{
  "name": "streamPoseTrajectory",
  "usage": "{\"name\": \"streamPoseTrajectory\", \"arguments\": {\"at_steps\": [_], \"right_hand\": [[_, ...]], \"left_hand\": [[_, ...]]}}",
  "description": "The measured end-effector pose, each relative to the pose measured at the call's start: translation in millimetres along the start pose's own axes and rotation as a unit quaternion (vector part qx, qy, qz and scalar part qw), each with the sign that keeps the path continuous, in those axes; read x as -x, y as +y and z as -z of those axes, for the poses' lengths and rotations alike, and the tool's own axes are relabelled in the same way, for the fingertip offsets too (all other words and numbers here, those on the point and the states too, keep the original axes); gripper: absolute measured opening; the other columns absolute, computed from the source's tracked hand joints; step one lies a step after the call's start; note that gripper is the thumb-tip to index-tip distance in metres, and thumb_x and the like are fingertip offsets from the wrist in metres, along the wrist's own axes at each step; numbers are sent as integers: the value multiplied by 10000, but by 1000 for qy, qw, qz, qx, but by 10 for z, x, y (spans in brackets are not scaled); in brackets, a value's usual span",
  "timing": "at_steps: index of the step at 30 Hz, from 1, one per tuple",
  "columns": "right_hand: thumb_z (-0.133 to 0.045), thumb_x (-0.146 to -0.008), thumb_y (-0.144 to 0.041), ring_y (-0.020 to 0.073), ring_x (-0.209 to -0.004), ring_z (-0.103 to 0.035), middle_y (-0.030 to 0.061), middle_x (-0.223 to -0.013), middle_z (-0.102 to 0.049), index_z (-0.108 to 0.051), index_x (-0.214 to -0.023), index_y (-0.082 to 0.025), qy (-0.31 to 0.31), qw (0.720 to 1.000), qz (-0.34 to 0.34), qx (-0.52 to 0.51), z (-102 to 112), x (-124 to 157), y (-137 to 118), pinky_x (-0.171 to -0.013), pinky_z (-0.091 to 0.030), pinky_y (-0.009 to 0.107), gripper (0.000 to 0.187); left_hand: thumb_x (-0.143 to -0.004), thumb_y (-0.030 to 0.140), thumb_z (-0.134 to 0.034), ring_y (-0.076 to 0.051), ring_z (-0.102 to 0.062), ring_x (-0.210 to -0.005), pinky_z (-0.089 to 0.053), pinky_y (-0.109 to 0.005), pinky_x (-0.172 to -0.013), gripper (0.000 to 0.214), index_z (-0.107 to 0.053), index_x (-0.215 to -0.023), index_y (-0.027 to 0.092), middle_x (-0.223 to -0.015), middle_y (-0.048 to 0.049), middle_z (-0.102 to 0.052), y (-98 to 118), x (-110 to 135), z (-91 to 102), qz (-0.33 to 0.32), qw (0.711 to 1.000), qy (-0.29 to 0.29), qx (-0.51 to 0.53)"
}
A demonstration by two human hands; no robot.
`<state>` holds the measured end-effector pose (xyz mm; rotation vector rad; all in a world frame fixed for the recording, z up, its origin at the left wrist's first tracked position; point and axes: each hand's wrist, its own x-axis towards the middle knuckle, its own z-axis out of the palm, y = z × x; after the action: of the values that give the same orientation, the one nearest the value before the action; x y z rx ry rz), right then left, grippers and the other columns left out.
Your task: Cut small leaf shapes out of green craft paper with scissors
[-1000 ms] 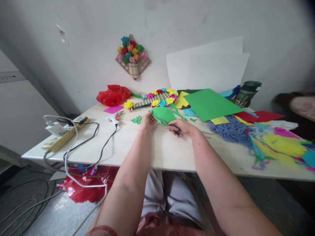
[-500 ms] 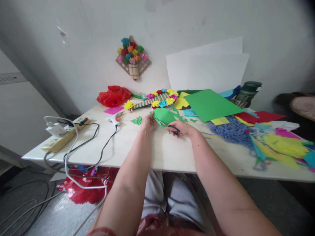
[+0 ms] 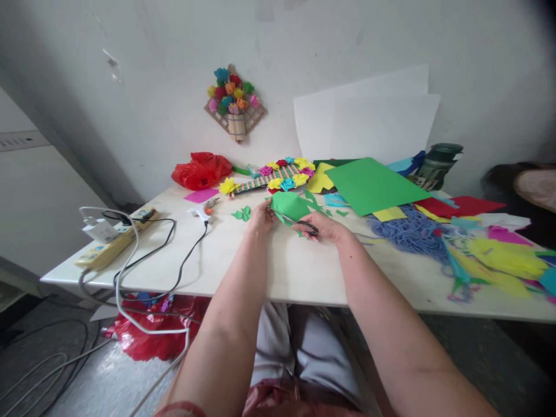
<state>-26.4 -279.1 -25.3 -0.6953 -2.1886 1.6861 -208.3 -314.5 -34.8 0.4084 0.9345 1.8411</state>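
Observation:
My left hand (image 3: 262,218) is closed on the left edge of a piece of green paper (image 3: 290,204). Scissors (image 3: 306,225) with dark handles are in my right hand (image 3: 322,227), their blades lying along the paper's near edge and pointing toward my left fingers. Cut green leaf shapes (image 3: 242,214) lie on the table just left of my left hand. Green offcuts (image 3: 313,201) are scattered beyond and right of the paper. Behind it rests a woven, guitar-like craft piece (image 3: 278,175) trimmed with paper flowers.
A glue gun (image 3: 200,213) and a power strip (image 3: 113,240) with cables occupy the table's left side. At right are a large green sheet (image 3: 376,185), blue yarn (image 3: 403,231) and yellow paper (image 3: 506,258). A red plastic bag (image 3: 202,169) sits at the back.
Both hands stay in nearly the same place, with the scissors still at the green paper. The scissor handles in my right hand look slightly closer together.

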Motion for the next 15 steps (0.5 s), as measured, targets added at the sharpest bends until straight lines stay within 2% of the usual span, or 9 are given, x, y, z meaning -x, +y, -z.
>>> {"name": "streamPoseTrajectory", "arguments": {"at_steps": [15], "right_hand": [[-637, -693, -331, 26, -286, -293, -44, -382, -443, -518, -537, -128, 16, 1000, -24, 5, -46, 77, -139, -280, -207, 180, 282]], "left_hand": [[-725, 175, -562, -98, -536, -455, -453, -220, -479, 44, -575, -713, 135, -544, -8, -578, -23, -31, 27, -10, 999, -33, -8]]}}
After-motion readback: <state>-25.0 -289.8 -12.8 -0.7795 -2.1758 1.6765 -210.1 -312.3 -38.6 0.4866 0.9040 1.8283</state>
